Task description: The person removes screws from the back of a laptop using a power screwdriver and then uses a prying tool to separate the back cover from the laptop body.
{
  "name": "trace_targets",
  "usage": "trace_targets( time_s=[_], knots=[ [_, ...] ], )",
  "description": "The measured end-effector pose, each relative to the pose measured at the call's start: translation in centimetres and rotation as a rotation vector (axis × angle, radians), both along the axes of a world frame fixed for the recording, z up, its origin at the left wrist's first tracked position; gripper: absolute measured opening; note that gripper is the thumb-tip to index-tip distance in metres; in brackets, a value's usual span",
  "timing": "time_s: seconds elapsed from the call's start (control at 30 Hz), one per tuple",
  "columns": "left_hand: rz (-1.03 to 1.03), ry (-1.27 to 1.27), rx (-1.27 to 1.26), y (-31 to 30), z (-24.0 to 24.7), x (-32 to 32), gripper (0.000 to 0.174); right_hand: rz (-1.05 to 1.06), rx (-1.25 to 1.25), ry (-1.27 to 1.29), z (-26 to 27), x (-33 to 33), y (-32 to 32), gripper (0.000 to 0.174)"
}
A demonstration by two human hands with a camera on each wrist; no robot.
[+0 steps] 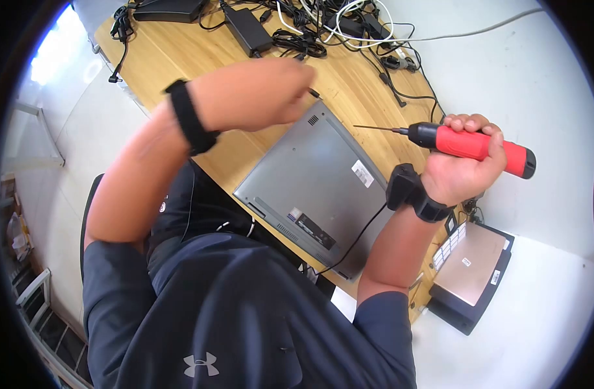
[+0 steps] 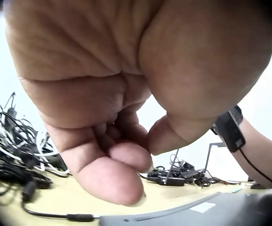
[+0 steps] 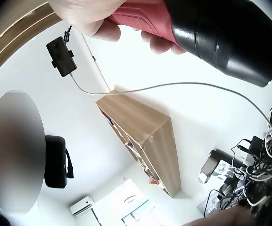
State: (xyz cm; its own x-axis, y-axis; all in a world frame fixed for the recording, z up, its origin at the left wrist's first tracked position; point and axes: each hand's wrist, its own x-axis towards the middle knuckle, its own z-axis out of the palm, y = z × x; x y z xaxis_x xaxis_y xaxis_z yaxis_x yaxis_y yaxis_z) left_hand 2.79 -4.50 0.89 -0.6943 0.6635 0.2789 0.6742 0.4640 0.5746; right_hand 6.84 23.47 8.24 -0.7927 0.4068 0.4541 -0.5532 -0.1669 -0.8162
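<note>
My right hand [image 1: 462,168] grips a red and black electric screwdriver [image 1: 469,144], its long thin bit pointing left above the table. A grey laptop [image 1: 310,175] lies upside down on the wooden table, with labels on its underside. Over its far left corner is my left hand [image 1: 258,94], blurred in the head view. In the left wrist view its fingers [image 2: 110,181] curl in toward the thumb; I cannot tell whether something small is between them. A black cable plug [image 1: 314,94] lies by the laptop's far corner.
Black power adapters [image 1: 248,31] and a tangle of cables [image 1: 349,29] cover the table's far edge. To the right is another laptop, rose-gold [image 1: 469,262], on a dark one. A white wall [image 1: 537,97] bounds the right side.
</note>
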Motion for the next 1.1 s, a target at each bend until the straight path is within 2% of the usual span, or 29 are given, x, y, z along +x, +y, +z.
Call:
trace_targets(
  time_s=[0.1,0.2,0.47,0.53,0.6,0.9,1.1],
  knots=[
    [0.096,-0.102,-0.061,-4.5,0.1,1.6,0.010,0.056,0.037,0.002,-0.7,-0.9,-1.9,0.022],
    [0.216,-0.328,-0.192,-6.9,-1.6,2.2,0.008,0.033,0.088,-0.001,-1.8,-2.1,-3.7,0.021],
    [0.191,-0.304,-0.042,-7.4,-5.6,1.7,0.011,0.045,0.155,-0.051,-2.5,-3.0,-6.5,0.017],
    [0.183,-0.317,-0.033,-7.2,-5.7,1.3,0.011,0.063,0.231,-0.081,-2.3,-2.8,-6.5,0.019],
    [0.136,-0.313,-0.110,-7.0,-5.6,1.1,0.011,0.066,0.239,-0.082,-2.3,-2.9,-6.8,0.019],
    [0.122,-0.245,-0.157,-5.7,-6.2,0.3,0.007,0.161,0.263,-0.030,-2.4,-3.4,-7.4,0.014],
    [0.093,-0.197,-0.038,-5.5,-4.8,0.7,0.013,0.178,0.250,-0.040,-2.3,-3.4,-7.4,0.014]
  ],
)
